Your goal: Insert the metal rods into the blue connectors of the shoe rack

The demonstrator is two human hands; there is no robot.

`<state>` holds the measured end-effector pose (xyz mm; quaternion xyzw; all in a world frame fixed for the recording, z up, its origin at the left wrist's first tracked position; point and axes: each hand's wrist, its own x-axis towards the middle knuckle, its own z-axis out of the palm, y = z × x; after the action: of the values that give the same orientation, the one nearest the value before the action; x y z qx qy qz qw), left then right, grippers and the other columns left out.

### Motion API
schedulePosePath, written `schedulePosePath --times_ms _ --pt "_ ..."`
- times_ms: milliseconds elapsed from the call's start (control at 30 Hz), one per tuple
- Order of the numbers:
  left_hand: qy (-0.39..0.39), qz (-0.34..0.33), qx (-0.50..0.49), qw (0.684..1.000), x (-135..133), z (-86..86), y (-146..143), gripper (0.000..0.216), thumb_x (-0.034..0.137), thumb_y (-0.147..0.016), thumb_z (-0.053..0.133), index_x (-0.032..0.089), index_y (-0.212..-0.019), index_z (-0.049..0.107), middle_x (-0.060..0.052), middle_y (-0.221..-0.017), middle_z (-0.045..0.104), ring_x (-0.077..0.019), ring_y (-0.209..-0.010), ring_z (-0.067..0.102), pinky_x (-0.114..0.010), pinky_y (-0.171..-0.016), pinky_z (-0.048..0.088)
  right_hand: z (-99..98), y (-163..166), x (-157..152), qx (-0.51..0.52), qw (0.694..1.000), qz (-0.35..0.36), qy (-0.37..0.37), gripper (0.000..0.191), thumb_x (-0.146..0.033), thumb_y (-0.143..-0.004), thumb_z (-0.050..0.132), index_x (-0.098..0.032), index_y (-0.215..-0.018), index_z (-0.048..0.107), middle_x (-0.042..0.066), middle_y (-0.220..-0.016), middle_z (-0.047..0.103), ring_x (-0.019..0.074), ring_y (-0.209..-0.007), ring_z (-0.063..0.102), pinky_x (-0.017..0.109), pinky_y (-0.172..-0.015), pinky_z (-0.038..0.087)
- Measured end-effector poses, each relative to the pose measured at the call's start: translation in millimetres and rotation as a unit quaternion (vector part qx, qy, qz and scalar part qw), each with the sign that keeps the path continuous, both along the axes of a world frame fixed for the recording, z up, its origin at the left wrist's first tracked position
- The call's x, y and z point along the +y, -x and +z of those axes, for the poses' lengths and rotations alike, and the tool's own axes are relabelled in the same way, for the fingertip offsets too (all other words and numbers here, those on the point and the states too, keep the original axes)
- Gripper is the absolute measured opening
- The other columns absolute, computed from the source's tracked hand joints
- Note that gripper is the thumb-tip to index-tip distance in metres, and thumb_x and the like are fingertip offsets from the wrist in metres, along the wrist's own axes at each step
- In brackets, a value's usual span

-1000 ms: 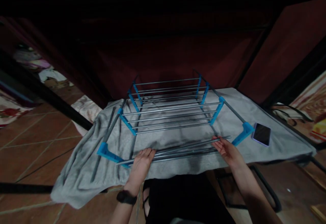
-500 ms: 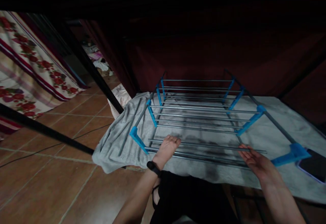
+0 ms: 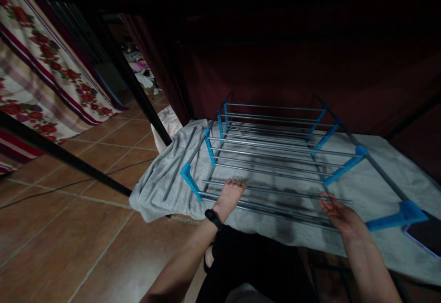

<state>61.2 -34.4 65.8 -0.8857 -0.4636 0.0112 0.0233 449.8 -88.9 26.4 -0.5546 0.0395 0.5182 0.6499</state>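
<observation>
A loose grey metal tube (image 3: 282,191) lies level across the front of a rack of metal tubes and blue plastic brackets. My left hand (image 3: 233,193) is closed over the tube left of its middle, palm down. Near the tube's right end, my right hand (image 3: 332,208) grips it from below, palm partly up. The rack lies on a grey blanket (image 3: 265,211), with a left front blue bracket (image 3: 191,183) and a right front blue bracket (image 3: 396,218). Just below the held tube, further tubes run between the front brackets.
Another loose tube (image 3: 179,165) rests on the blanket left of the rack. A phone (image 3: 425,234) lies by the right front bracket. Black metal posts (image 3: 141,96) stand at the left, beyond them a floral curtain (image 3: 51,64) and a cable (image 3: 113,172) on the tiled floor.
My view has shifted and tilted slightly. Both hands still hold the tube, which has moved a little left relative to the right front bracket.
</observation>
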Motion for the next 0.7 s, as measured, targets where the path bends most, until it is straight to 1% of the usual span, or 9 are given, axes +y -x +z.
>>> schedulePosePath --times_ms 100,200,367,533,700 --pt "-0.011 -0.004 -0.018 1.0 -0.4 -1.0 -0.1 0.033 0.004 -0.095 0.041 0.02 -0.116 0.061 -0.009 -0.101 0.069 -0.024 -0.096 0.064 -0.043 -0.094 0.05 -2.5 -0.4 -0.9 -0.007 1.0 -0.005 -0.006 0.033 0.006 -0.086 0.043 -0.021 -0.085 0.062 0.001 -0.094 0.069 0.0096 -0.08 0.07 0.023 -0.077 0.063" --pt "-0.02 -0.006 -0.034 0.999 -0.4 -1.2 0.2 0.036 0.002 -0.093 0.041 0.02 -0.116 0.062 -0.009 -0.1 0.069 -0.0242 -0.095 0.064 -0.044 -0.094 0.05 -2.2 0.5 -1.6 -0.009 1.0 -0.015 -0.016 0.031 0.005 -0.086 0.045 -0.021 -0.086 0.062 0.001 -0.093 0.069 0.0103 -0.081 0.071 0.026 -0.08 0.063" --pt "0.006 -0.008 -0.003 1.0 0.5 1.0 -0.6 0.035 0.002 -0.094 0.039 0.016 -0.118 0.061 -0.01 -0.104 0.07 -0.024 -0.1 0.065 -0.043 -0.095 0.049 -0.3 2.1 -1.6 0.0 0.999 -0.017 -0.027 0.028 0.003 -0.089 0.047 -0.02 -0.087 0.062 -0.001 -0.088 0.067 0.0089 -0.078 0.07 0.023 -0.076 0.063" --pt "0.025 -0.008 -0.008 1.0 2.9 3.9 1.8 0.038 0.002 -0.094 0.04 0.016 -0.123 0.062 -0.012 -0.108 0.072 -0.023 -0.102 0.068 -0.041 -0.097 0.049 2.3 2.3 1.1 0.012 1.0 -0.018 -0.013 0.027 0.002 -0.091 0.046 -0.02 -0.085 0.061 -0.001 -0.086 0.067 0.0083 -0.075 0.068 0.022 -0.07 0.063" --pt "0.062 -0.015 -0.006 0.998 16.0 7.2 7.1 0.033 0.007 -0.096 0.043 0.018 -0.114 0.068 -0.01 -0.102 0.077 -0.0212 -0.096 0.072 -0.035 -0.09 0.051 7.8 2.8 7.4 0.03 0.999 -0.007 0.022 0.027 0.002 -0.089 0.045 -0.019 -0.085 0.061 0.0 -0.084 0.067 0.0098 -0.071 0.067 0.024 -0.065 0.063"
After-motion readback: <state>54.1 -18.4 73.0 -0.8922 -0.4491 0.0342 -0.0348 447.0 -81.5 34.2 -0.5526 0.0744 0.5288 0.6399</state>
